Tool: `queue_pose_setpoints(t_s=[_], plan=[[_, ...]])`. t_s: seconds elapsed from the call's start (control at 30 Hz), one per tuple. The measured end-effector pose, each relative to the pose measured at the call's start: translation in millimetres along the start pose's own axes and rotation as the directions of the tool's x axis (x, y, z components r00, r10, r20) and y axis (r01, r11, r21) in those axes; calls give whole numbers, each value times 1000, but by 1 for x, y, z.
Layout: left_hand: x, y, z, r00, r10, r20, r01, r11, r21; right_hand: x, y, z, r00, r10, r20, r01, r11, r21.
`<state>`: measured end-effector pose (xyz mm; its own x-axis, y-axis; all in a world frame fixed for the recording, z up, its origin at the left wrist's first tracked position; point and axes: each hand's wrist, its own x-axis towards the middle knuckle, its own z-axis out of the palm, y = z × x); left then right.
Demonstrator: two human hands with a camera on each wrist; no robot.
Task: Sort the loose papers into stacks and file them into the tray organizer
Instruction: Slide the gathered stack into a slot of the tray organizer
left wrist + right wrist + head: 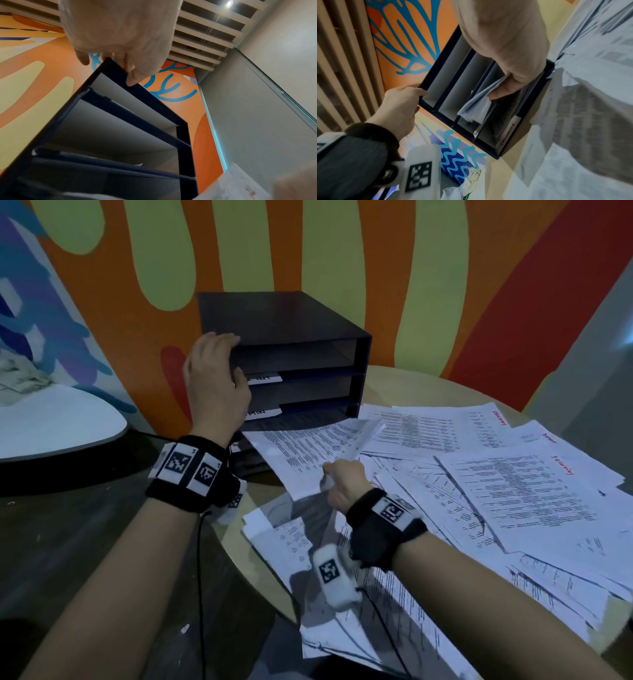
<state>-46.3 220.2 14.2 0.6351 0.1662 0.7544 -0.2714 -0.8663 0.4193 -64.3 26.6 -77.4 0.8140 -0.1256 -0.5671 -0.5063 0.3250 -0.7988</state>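
Note:
A black tray organizer point(294, 320) with several shelves stands at the back of the round table point(404, 385), against the painted wall. My left hand point(222, 361) grips its top front left corner, fingers over the top edge point(130, 75). My right hand point(337, 479) pinches a sheaf of printed papers point(308, 450) by the near end. The sheaf's far end lies at the mouth of a lower shelf. In the right wrist view the thumb point(503, 90) presses the papers point(476, 106) in front of the organizer point(436, 65). Loose printed sheets point(513, 491) cover the table to the right.
White labels point(263, 378) sit on the shelf fronts. A white rounded surface point(61, 422) with a crumpled light bundle point(20, 374) lies to the left, over a dark tabletop point(85, 542). More sheets point(342, 611) lie under my right forearm.

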Motion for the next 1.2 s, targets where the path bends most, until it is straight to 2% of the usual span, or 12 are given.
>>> queue_pose_setpoints(t_s=[0.13, 0.2, 0.37, 0.5, 0.63, 0.7, 0.73, 0.8, 0.93, 1.07, 1.13, 1.2], plan=[[-1, -1, 0, 1000, 7, 6, -7, 1000, 26, 13, -19, 36, 998, -55, 10, 54, 995, 89], [-2, -2, 2, 1000, 11, 1, -11, 999, 38, 15, -28, 53, 997, -36, 71, 26, 990, 137], [-3, -4, 6, 999, 41, -30, -40, 999, 25, 15, -32, 86, 986, 22, 168, -23, 1000, 2], [-4, -8, 7, 997, 66, -44, -65, 998, 26, 24, -46, 92, 993, 16, 117, -25, 997, 79], [-5, -6, 8, 995, 73, -62, -72, 997, 24, 29, -47, 96, 987, 11, 162, -45, 978, 205], [-5, -6, 9, 995, 71, -64, -69, 997, 22, 34, -45, 93, 991, 33, 131, -68, 958, 277], [-5, -6, 9, 995, 72, -63, -71, 997, 21, 35, -45, 92, 981, 41, 188, -101, 940, 326], [-6, -7, 9, 995, 76, -61, -74, 997, 28, 39, -44, 87, 979, 51, 198, -100, 963, 249], [-6, -4, 9, 996, 68, -57, -66, 997, 35, 39, -48, 79, 947, 155, 280, -219, 952, 213], [-6, -1, 9, 997, 42, -64, -39, 998, 43, 15, -54, 60, 960, 64, 274, -81, 995, 52], [-5, 6, 10, 998, 6, -70, -1, 998, 70, 4, -64, 37, 967, -36, 252, 63, 993, -99], [-5, 18, 13, 997, 3, -76, 5, 995, 102, -2, -75, 8, 955, -200, 218, 256, 928, -271]])
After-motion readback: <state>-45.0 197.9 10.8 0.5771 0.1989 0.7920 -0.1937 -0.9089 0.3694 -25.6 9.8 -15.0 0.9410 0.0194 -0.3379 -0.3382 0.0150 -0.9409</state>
